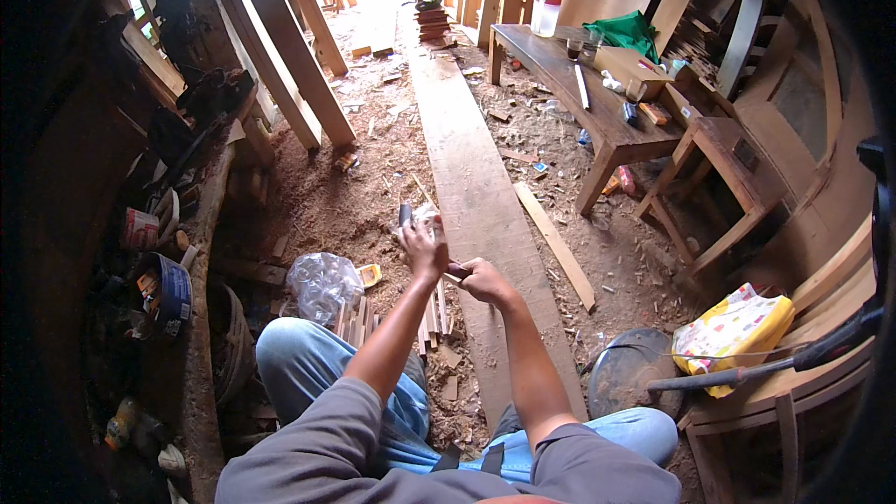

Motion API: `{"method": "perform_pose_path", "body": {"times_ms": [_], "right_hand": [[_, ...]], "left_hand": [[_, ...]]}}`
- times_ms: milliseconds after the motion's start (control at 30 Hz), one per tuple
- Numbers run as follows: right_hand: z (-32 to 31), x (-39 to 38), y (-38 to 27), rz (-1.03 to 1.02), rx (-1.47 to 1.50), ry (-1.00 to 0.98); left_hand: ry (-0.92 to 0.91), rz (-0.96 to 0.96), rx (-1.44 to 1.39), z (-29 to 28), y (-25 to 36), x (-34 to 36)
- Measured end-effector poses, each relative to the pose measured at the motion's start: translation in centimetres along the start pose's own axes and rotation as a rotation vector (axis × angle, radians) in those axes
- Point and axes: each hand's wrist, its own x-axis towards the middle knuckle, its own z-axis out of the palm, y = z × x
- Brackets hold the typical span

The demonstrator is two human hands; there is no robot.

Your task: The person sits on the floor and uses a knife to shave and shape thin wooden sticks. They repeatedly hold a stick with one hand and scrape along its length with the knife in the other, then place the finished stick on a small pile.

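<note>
The left hand (425, 250), fingers partly curled, hangs by the left edge of the long plank (457, 112); whether it clasps the short dark piece (405, 215) just beyond its fingers, I cannot tell. To its right, the right hand (485, 282) is closed round a dark brown handle (457, 271), above the plank's left part. Good handling here probably calls for firm wrists, an even grip, and fingertips clear of the far end, which the left hand hides.

Around, from the left: a blue tin (166, 294) on a rough ledge (207, 243); a clear plastic bag (322, 285) and thin wood strips (355, 322) on the floor, likely to crowd the left foot; a dark stack (431, 21) at the plank's far end; a loose slat (555, 247) off its right edge; lidded jars (546, 14) near the far left corner of the worktop (532, 51); and a yellow-and-white package (733, 327), which may cramp the right elbow.
</note>
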Motion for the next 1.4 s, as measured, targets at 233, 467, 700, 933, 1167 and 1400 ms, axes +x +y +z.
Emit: {"method": "perform_pose_path", "body": {"times_ms": [233,467,700,933,1167,1400], "right_hand": [[-0.4,-0.2,-1.0,0.139,-0.074,-0.048],[-1.3,0.0,0.2,0.056,0.082,0.057],[0.3,0.9,3.3,0.214,-0.104,0.1],[1.7,1.9,4.5,0.141,-0.482,0.083],[2.3,-0.4,2.4,0.456,-0.515,0.262],[2.2,-0.5,0.9,0.349,-0.685,0.143]], "left_hand": [[-0.071,0.04,-0.018,1.0,-1.5,0.5],[-0.088,0.034,-0.17,0.6,-0.1,0.7],[-0.138,0.038,-0.088,0.1,0.7,0.0],[-0.15,0.007,-0.084,-0.7,0.5,-0.5],[-0.114,0.037,-0.044,-0.6,0.5,-0.8],[-0.155,0.033,-0.002,-0.7,1.1,-1.6]]}}
